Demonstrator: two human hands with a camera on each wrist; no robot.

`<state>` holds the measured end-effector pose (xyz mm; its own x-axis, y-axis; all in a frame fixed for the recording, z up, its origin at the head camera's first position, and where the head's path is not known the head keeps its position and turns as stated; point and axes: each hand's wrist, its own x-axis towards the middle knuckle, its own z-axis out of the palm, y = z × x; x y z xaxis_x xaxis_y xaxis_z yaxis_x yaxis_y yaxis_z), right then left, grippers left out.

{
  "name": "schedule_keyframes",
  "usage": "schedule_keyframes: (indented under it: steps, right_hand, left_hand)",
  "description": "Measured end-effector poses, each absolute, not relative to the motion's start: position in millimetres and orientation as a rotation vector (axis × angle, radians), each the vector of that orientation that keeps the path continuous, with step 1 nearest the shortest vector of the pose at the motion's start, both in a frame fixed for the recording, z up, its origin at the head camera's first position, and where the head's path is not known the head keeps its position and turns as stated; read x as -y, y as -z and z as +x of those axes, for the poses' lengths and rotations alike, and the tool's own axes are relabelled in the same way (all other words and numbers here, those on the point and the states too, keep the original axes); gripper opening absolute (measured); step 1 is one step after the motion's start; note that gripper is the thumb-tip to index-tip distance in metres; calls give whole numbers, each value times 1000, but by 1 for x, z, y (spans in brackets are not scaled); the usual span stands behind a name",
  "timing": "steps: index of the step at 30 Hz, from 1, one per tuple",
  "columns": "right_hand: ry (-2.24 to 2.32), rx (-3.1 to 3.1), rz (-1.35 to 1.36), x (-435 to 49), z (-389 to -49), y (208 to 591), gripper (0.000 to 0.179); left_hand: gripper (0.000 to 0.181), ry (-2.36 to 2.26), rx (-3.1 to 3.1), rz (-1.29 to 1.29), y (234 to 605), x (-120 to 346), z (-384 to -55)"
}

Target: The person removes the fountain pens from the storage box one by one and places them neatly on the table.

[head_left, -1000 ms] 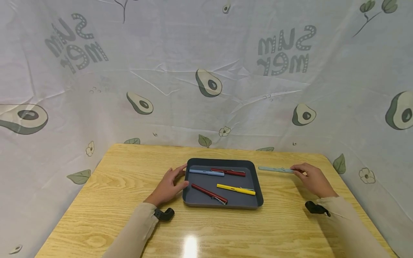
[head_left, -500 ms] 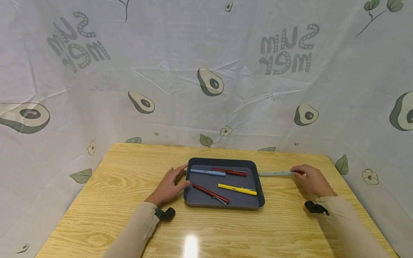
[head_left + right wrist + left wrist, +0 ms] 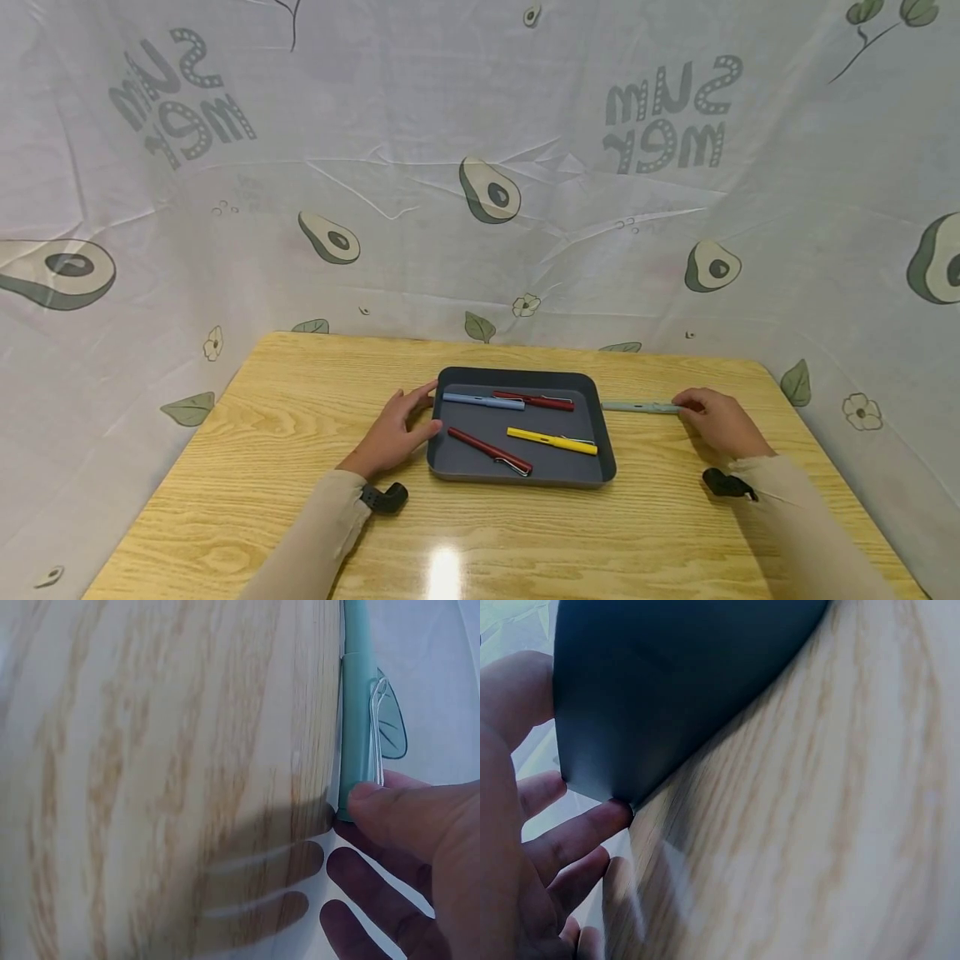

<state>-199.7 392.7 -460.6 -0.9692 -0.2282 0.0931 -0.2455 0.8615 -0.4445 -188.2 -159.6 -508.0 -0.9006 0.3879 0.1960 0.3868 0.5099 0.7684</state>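
A dark grey rectangular tray (image 3: 519, 481) stands on the wooden table. Inside lie a light blue pen (image 3: 483, 402), a yellow pen (image 3: 551, 441) and two dark red pens (image 3: 489, 451). My left hand (image 3: 392, 433) rests against the tray's left side, its thumb and fingertips touching the wall, as the left wrist view also shows. To the right of the tray, a pale green pen (image 3: 637, 407) lies along the table, its far end close to the tray's right wall. With thumb and forefinger, my right hand (image 3: 720, 423) pinches this pen at its clip end; the other fingers are spread beneath.
The wooden table (image 3: 315, 367) extends on both sides of the tray. A white printed cloth (image 3: 420, 275) hangs behind and beside it. Black wrist cameras (image 3: 384, 498) are strapped over both beige sleeves.
The pale green pen has come down from above the table and now lies level beside the tray. My right hand has shifted slightly left at its end. The left hand stays against the tray.
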Motion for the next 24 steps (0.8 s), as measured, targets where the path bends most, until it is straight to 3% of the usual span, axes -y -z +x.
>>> schedule_keyframes:
  steps: [11, 24]
  right_hand:
    - [-734, 3005, 406, -390, -200, 460, 12]
    - [-776, 3044, 457, -388, -195, 455, 22]
  left_hand:
    - [72, -1385, -2732, 706, 509, 160, -189]
    - [72, -1373, -2714, 652, 506, 160, -187]
